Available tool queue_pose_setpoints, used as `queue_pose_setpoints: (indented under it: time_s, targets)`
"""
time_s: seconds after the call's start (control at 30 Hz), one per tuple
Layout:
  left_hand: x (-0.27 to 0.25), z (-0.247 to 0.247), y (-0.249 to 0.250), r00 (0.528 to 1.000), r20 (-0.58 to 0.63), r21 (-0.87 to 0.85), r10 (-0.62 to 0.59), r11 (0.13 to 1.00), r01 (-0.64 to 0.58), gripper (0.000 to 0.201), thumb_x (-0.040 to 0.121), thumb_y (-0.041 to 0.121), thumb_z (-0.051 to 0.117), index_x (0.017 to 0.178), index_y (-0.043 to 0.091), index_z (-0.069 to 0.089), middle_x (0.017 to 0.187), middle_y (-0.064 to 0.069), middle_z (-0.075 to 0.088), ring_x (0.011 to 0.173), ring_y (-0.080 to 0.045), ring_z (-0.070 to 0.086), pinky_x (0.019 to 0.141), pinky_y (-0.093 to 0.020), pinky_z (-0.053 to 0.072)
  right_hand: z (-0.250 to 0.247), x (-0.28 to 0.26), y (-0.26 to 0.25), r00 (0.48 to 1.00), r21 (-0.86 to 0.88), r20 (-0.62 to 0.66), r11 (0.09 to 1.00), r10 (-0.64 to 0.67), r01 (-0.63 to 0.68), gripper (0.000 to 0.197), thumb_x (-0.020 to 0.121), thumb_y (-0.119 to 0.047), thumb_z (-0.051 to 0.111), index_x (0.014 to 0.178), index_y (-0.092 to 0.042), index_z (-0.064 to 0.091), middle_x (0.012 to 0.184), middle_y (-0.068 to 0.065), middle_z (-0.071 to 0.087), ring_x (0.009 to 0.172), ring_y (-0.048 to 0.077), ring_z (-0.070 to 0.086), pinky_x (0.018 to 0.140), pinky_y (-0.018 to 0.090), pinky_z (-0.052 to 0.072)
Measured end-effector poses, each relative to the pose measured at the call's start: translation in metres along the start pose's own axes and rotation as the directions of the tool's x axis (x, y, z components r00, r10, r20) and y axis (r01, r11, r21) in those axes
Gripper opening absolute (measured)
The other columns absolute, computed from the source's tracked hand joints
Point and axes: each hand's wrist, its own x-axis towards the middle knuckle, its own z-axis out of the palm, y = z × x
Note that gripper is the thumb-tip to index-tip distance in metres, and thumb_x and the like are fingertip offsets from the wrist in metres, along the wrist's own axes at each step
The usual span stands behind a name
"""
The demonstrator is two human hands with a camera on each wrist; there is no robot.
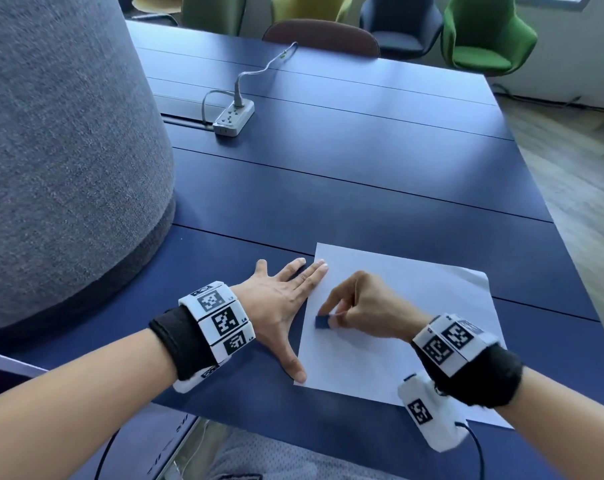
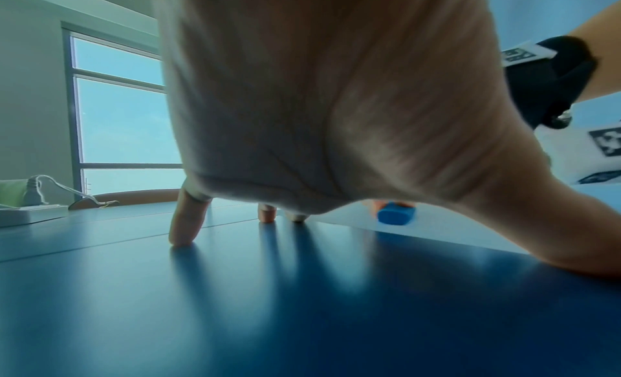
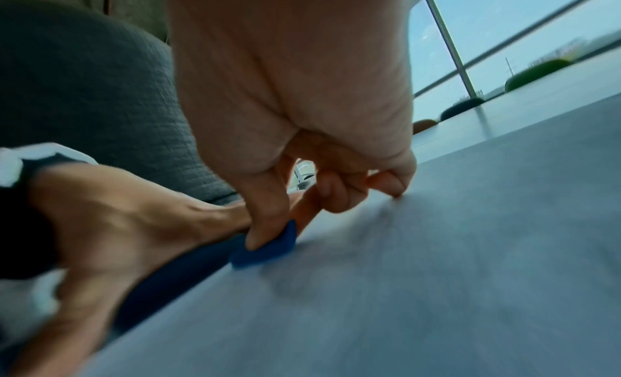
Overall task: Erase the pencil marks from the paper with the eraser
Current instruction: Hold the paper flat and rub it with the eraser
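Pinching the blue eraser (image 1: pixel 323 322) between thumb and curled fingers (image 3: pixel 268 223) of the right hand (image 1: pixel 369 306), pressing it onto the white paper (image 1: pixel 432 299) near the sheet's left edge. Lying flat with fingers straight and spread, the left hand (image 1: pixel 283 303), palm down on the blue desk (image 1: pixel 362 188), fingertips and thumb touching the paper's left edge, gripping nothing. Sitting well beyond, a white power strip (image 1: pixel 234 118) with a plugged cable. Standing at left, a grey fabric partition (image 1: pixel 68 150).
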Motion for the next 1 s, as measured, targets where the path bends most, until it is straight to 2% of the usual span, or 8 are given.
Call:
queue_pose_setpoints:
  time_s: [0.13, 0.27, 0.4, 0.53, 0.63, 0.77, 0.87, 1.0]
  targets:
    - [0.001, -0.001, 0.001, 1.000, 0.005, -0.001, 0.005, 1.000, -0.005, 0.157, 0.045, 0.085, 0.070, 0.146, 0.024, -0.033, 0.156, 0.017, -0.031, 0.144, -0.012, -0.029, 0.111, -0.066, 0.003, -0.006, 0.010, 0.006, 0.982, 0.057, -0.186, 0.998, 0.028, -0.017, 0.019, 0.073, -0.009, 0.071, 0.081, -0.025, 0.077, 0.058, -0.010, 0.064, 0.045, -0.004, 0.052, 0.051, 0.010, 0.040]
    - [0.002, -0.007, 0.000, 0.998, 0.060, 0.019, 0.021, 1.000, -0.022, 0.144, 0.055, 0.082, 0.069, 0.151, 0.029, -0.024, 0.154, 0.021, -0.031, 0.144, -0.014, -0.027, 0.108, -0.068, 0.000, -0.002, -0.006, 0.009, 0.995, 0.067, -0.097, 0.998, 0.013, -0.007, 0.015, 0.073, -0.009, 0.073, 0.079, -0.023, 0.077, 0.065, 0.001, 0.070, 0.049, 0.003, 0.053, 0.049, 0.011, 0.040]
    - [0.008, -0.019, 0.000, 0.998, -0.064, 0.036, 0.020, 0.999, -0.018, 0.115, 0.073, 0.080, 0.054, 0.156, 0.024, -0.004, 0.161, 0.018, -0.013, 0.146, -0.019, 0.000, 0.108, -0.054, 0.021, -0.001, -0.015, 0.015, 0.995, 0.059, -0.097, 0.998, 0.003, 0.003, 0.014, 0.074, -0.014, 0.074, 0.082, -0.024, 0.077, 0.068, -0.001, 0.071, 0.054, 0.002, 0.054, 0.054, 0.011, 0.041]
    - [0.015, -0.021, -0.001, 0.999, -0.052, 0.108, 0.015, 0.994, -0.009, 0.126, 0.065, 0.083, 0.060, 0.155, 0.025, -0.007, 0.160, 0.019, -0.015, 0.143, -0.021, 0.005, 0.104, -0.054, 0.027, -0.001, -0.020, 0.017, 0.998, 0.062, -0.061, 0.998, -0.022, 0.026, 0.012, 0.076, -0.016, 0.074, 0.084, -0.023, 0.078, 0.068, 0.001, 0.071, 0.050, 0.000, 0.051, 0.052, 0.009, 0.038]
    - [0.017, -0.020, -0.003, 1.000, -0.015, 0.076, -0.009, 0.997, 0.010, 0.136, 0.057, 0.084, 0.065, 0.154, 0.029, -0.012, 0.158, 0.022, -0.019, 0.146, -0.022, -0.004, 0.107, -0.061, 0.022, -0.011, -0.005, 0.019, 0.983, 0.095, -0.184, 0.995, -0.007, 0.025, 0.011, 0.078, -0.015, 0.075, 0.087, -0.020, 0.077, 0.068, 0.007, 0.071, 0.045, -0.001, 0.048, 0.050, 0.006, 0.036]
    - [0.018, -0.018, -0.005, 1.000, 0.000, 0.005, -0.012, 1.000, 0.012, 0.138, 0.054, 0.083, 0.068, 0.153, 0.033, -0.016, 0.156, 0.025, -0.021, 0.146, -0.020, -0.013, 0.109, -0.069, 0.007, -0.025, 0.022, 0.023, 0.947, 0.060, -0.317, 0.998, 0.049, -0.032, 0.015, 0.078, -0.017, 0.074, 0.091, -0.024, 0.076, 0.066, -0.006, 0.066, 0.054, -0.002, 0.056, 0.058, 0.008, 0.040]
    - [0.020, -0.013, -0.006, 1.000, -0.009, -0.050, -0.013, 0.999, 0.013, 0.136, 0.054, 0.088, 0.062, 0.151, 0.036, -0.018, 0.155, 0.028, -0.024, 0.147, -0.019, -0.018, 0.107, -0.072, -0.008, -0.024, 0.024, 0.026, 0.943, 0.069, -0.327, 0.997, 0.064, -0.044, 0.017, 0.077, -0.016, 0.072, 0.087, -0.028, 0.077, 0.068, -0.003, 0.069, 0.056, 0.001, 0.056, 0.057, 0.009, 0.042]
    - [0.021, -0.008, -0.004, 0.998, -0.054, -0.017, -0.018, 1.000, 0.017, 0.141, 0.051, 0.090, 0.061, 0.152, 0.032, -0.017, 0.156, 0.025, -0.024, 0.147, -0.020, -0.019, 0.102, -0.074, -0.016, -0.026, 0.022, 0.025, 0.961, 0.051, -0.271, 0.998, 0.059, -0.047, 0.016, 0.077, -0.016, 0.073, 0.086, -0.029, 0.077, 0.073, 0.001, 0.072, 0.058, 0.002, 0.057, 0.058, 0.011, 0.043]
